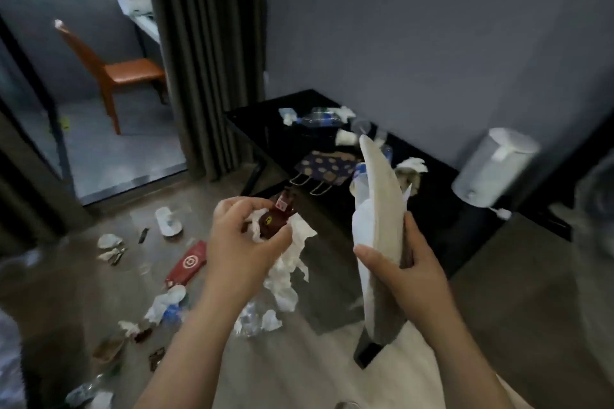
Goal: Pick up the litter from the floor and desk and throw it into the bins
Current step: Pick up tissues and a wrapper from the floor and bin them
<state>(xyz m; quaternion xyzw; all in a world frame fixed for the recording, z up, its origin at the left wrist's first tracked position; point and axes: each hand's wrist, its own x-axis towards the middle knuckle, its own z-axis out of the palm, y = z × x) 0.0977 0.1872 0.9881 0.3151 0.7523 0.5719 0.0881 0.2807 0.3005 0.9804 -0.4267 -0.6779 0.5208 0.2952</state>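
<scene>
Likely the dangling tissue, pinched with a wrapper by the left hand, slips near the desk; the right hand grips a pale sheet.

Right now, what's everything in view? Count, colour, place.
desk: one, black, by wall
bottle: one, clear, desk's far end
cup: one, white, on desk
bag: one, blue spotted, on desk
kettle: one, white, desk's right end
chair: one, orange, balcony
packet: one, red, floor
tissues: several, white, floor
wrapper: one, brown, left hand
flat object: one, beige, right hand
left hand: fingers curled round wrapper
right hand: fingers grip flat object
</scene>
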